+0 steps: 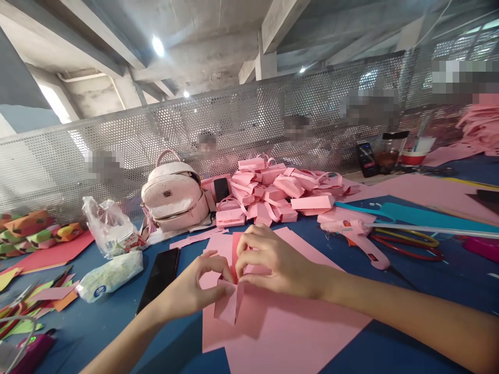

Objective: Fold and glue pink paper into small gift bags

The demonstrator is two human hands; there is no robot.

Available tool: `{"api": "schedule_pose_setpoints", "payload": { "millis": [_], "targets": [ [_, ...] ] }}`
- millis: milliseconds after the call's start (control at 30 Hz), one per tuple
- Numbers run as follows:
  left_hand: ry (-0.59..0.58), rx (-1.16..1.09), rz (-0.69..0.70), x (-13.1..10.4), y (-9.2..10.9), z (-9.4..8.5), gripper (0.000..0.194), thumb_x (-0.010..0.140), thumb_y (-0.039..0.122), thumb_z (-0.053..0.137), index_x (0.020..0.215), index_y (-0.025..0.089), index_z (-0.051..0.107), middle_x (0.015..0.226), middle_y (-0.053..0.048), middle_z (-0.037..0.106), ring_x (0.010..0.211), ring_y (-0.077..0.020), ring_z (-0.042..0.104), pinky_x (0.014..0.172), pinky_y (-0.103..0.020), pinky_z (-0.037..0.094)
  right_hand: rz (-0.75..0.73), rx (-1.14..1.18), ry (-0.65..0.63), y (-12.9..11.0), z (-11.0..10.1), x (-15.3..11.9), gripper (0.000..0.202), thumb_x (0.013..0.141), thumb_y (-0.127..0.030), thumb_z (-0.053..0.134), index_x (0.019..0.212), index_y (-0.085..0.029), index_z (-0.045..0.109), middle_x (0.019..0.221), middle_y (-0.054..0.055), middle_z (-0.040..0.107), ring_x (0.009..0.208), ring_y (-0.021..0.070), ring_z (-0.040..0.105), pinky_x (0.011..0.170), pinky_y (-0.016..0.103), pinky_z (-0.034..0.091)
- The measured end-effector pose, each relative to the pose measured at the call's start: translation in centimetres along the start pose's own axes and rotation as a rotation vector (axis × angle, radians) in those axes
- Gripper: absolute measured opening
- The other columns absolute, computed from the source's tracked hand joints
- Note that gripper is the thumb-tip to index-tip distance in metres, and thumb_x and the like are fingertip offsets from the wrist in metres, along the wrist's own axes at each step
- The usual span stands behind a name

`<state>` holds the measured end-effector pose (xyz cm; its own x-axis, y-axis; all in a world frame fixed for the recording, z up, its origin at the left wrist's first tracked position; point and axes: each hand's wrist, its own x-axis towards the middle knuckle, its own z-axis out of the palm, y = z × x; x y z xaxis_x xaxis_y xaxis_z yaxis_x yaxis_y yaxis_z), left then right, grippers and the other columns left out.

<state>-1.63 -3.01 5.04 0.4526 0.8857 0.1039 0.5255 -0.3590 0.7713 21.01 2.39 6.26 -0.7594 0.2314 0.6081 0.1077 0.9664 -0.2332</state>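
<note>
Both — left grip (192, 286) and right grip (271, 258) — pinch one folded pink paper (225, 307) above pink sheets (284, 335).

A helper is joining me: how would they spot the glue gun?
On the blue table, right of the pink pile, are red and yellow loops. The glue gun lies just left of them, pink like the pile, but with an orange trigger.

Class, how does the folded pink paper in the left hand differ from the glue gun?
The folded paper is pinched in the left hand; the glue gun lies unheld.
The folded paper is flat-sided and creased, while the glue gun has a handle and orange trigger.
Both are pink.
</note>
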Motion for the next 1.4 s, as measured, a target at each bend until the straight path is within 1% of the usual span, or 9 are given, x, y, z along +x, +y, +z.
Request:
{"api": "schedule_pose_setpoints", "payload": {
  "millis": [400, 600, 767, 833, 933, 1000, 1167, 1267, 1400],
  "targets": [
    [0.019, -0.033, 0.003, 0.1, 0.8, 0.3, 0.017, 0.085, 0.030, 0.065, 0.072, 0.020, 0.060, 0.074, 0.006, 0.054, 0.076, -0.0137, 0.055, 0.120, -0.041, 0.010, 0.001, -0.015, 0.006, 0.0, 0.0, 0.0, 0.011, 0.093, -0.017, 0.066, 0.083, -0.020, 0.067, 0.088, 0.002, 0.060, 0.086, 0.0186, 0.047, 0.089, 0.035, 0.038],
    [0.160, -0.068, -0.012, -0.3, 1.1, 1.3, 0.019, 0.087, 0.032, 0.063, 0.072, 0.021, 0.062, 0.074, 0.004, 0.060, 0.080, -0.0165, 0.056, 0.117, -0.044, 0.016, 0.113, -0.042, 0.124, 0.7, 0.5, -0.2, 0.021, 0.086, -0.013, 0.073, 0.103, -0.022, 0.064, 0.113, 0.006, 0.058, 0.110, 0.0235, 0.050, 0.098, 0.039, 0.039],
    [0.180, -0.062, -0.004, -0.5, 0.9, 1.7, 0.020, 0.089, 0.034, 0.062, 0.074, 0.021, 0.063, 0.077, 0.003, 0.061, 0.079, -0.0159, 0.058, 0.119, -0.043, 0.015, 0.088, -0.071, 0.082, 1.2, 0.2, 0.3, 0.006, 0.090, -0.020, 0.071, 0.092, -0.022, 0.066, 0.117, 0.005, 0.059, 0.116, 0.0230, 0.049, 0.101, 0.039, 0.037],
    [0.178, -0.057, -0.004, -0.4, 0.8, 1.7, 0.020, 0.090, 0.035, 0.061, 0.076, 0.021, 0.063, 0.079, 0.002, 0.062, 0.082, -0.0172, 0.058, 0.117, -0.043, 0.021, 0.076, -0.094, 0.046, 1.1, -0.3, 0.6, 0.005, 0.091, -0.020, 0.071, 0.088, -0.022, 0.067, 0.112, 0.004, 0.062, 0.112, 0.0223, 0.051, 0.100, 0.039, 0.036],
    [0.214, -0.097, 0.013, -0.1, 0.6, 1.8, 0.016, 0.090, 0.036, 0.063, 0.087, 0.021, 0.064, 0.090, -0.002, 0.066, 0.093, -0.0215, 0.061, 0.102, -0.038, 0.041, 0.062, -0.128, -0.016, 1.0, -1.1, 0.7, 0.007, 0.092, -0.020, 0.070, 0.086, -0.021, 0.068, 0.098, 0.002, 0.065, 0.099, 0.0203, 0.052, 0.097, 0.038, 0.035],
    [0.269, -0.165, 0.054, -0.1, 0.3, 2.0, 0.021, 0.090, 0.039, 0.066, 0.103, 0.022, 0.064, 0.107, -0.006, 0.067, 0.109, -0.0245, 0.061, 0.100, -0.036, 0.044, 0.063, -0.137, -0.033, 1.1, -1.4, 0.3, 0.005, 0.091, -0.020, 0.071, 0.087, -0.022, 0.069, 0.091, 0.001, 0.066, 0.093, 0.0198, 0.053, 0.094, 0.037, 0.035],
    [0.347, -0.433, 0.192, -1.0, -2.2, 4.1, 0.069, 0.090, 0.067, 0.055, 0.145, 0.028, 0.044, 0.153, -0.012, 0.047, 0.144, -0.0310, 0.040, 0.120, -0.045, 0.031, 0.109, -0.081, 0.038, 2.2, -1.3, -1.9, 0.009, 0.091, -0.018, 0.071, 0.083, -0.019, 0.066, 0.084, 0.001, 0.067, 0.084, 0.0193, 0.052, 0.083, 0.034, 0.037],
    [0.407, -0.397, 0.162, -1.5, -3.9, 6.0, 0.097, 0.073, 0.067, 0.076, 0.153, 0.032, 0.033, 0.156, -0.011, 0.044, 0.147, -0.0332, 0.034, 0.123, -0.048, 0.025, 0.143, -0.031, 0.102, 2.6, -0.9, -3.6, 0.011, 0.094, -0.021, 0.067, 0.084, -0.019, 0.065, 0.081, 0.001, 0.066, 0.080, 0.0192, 0.051, 0.080, 0.033, 0.037],
    [0.448, -0.269, 0.039, -1.0, -4.2, 7.6, 0.064, 0.086, 0.041, 0.073, 0.143, 0.029, 0.048, 0.148, -0.010, 0.053, 0.139, -0.0292, 0.047, 0.116, -0.043, 0.038, 0.141, 0.029, 0.164, 2.6, -0.5, -5.0, 0.009, 0.097, -0.022, 0.063, 0.088, -0.021, 0.064, 0.084, 0.002, 0.068, 0.080, 0.0189, 0.054, 0.079, 0.034, 0.039]
  ]
}}
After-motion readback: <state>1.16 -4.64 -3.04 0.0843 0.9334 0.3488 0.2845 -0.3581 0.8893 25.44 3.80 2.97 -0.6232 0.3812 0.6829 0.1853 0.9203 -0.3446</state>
